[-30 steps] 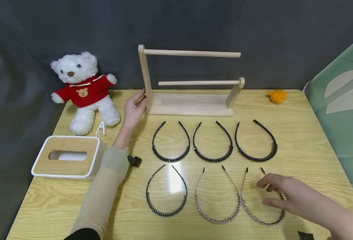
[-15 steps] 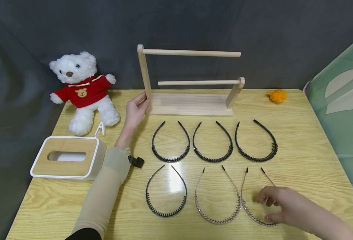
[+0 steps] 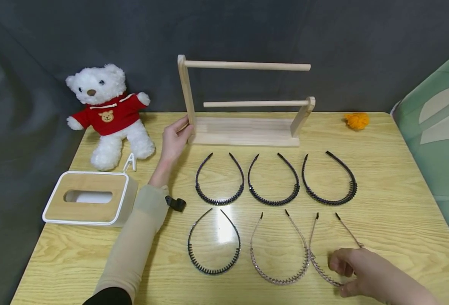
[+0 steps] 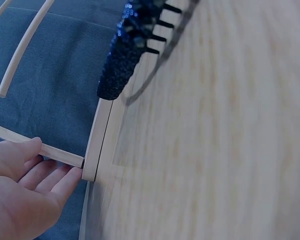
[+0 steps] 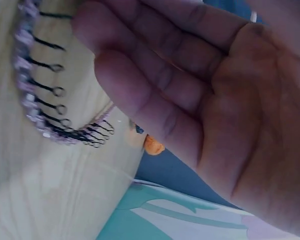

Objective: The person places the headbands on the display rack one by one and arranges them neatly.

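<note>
Pink headband (image 5: 26,92): one, lying at the near right of the surface (image 3: 403,203), tips pointing away, teeth along the inside of its near curve. Right hand (image 3: 365,273): over the right part of that curve, hiding some of it; has shifted nearer within the last second, from above the middle of the loop. Thumb and fingers apart, nothing visibly clamped; contact between thumb and pink headband cannot be told. Significance, by judgement: reach almost complete, grip not yet made, since the pink headband shows no clear displacement. Second pink headband (image 3: 279,282): just left of the first, sides meeting or nearly so. Front dark headband (image 3: 214,272): left again, in the same row, apart. Tissue box (image 3: 91,182): left edge of the surface, wooden lid with slot. Three further dark headbands (image 3: 272,203): second row, side by side, tips away. Left hand (image 3: 174,142): well apart from the pink headband; thumb and fingers clamped on the rack's left upright, unchanged in place. Rack (image 3: 243,137): bare wood, upright behind the rows, two rods with no headband on them. Bear (image 3: 112,114): white, red top, far left. Pompom (image 3: 357,121): orange, far right.
</note>
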{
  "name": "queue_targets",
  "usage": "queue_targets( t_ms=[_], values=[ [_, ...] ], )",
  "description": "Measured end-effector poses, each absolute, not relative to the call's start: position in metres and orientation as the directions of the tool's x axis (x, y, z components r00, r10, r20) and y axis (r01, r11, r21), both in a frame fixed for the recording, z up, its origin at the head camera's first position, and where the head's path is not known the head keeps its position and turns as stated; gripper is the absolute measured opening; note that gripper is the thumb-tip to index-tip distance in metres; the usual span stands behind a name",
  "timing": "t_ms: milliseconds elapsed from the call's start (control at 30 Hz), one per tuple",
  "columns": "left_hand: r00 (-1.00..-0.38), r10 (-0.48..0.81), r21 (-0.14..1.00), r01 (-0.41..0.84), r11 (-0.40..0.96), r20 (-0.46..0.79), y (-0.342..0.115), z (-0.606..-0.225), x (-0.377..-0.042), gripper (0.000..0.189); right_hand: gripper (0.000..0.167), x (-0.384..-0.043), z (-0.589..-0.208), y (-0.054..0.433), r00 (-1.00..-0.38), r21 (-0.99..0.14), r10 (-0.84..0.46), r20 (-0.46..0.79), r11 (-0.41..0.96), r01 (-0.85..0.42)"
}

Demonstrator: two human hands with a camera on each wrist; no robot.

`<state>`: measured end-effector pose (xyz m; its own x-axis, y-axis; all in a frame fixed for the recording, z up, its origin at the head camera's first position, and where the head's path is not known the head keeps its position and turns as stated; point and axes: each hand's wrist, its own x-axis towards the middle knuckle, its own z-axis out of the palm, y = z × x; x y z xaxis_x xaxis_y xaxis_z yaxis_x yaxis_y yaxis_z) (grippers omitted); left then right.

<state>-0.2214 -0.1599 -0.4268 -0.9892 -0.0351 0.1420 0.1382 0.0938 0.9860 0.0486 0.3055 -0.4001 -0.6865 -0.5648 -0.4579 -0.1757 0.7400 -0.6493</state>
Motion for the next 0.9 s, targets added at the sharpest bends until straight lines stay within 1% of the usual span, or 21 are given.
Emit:
queue_targets(
  t_ms=[67,300,533,733,900],
  values=[
    [-0.989,-0.037,0.986,0.139,0.093,0.143,-0.16,-0.427,-0.222,0.04,0.039,0.05,-0.399,0.303,-0.693,-0.637,-0.545,-0.472,0.754,-0.159],
    [-0.987,-0.061,0.986,0.147,0.076,0.152,-0.161,-0.428,-0.222,0.038,0.041,0.053,-0.403,0.304,-0.708,-0.679,-0.564,-0.426,0.716,-0.161],
    [-0.987,-0.048,0.984,0.148,0.099,0.153,-0.161,-0.427,-0.222,0.036,0.043,0.055,-0.407,0.303,-0.701,-0.678,-0.552,-0.451,0.723,-0.133],
    [-0.987,-0.047,0.983,0.148,0.109,0.154,-0.16,-0.425,-0.222,0.036,0.04,0.056,-0.413,0.304,-0.702,-0.693,-0.576,-0.42,0.703,-0.162],
    [-0.986,-0.04,0.978,0.155,0.142,0.162,-0.161,-0.426,-0.223,0.036,0.04,0.056,-0.416,0.305,-0.702,-0.678,-0.577,-0.417,0.712,-0.183]
  ],
)
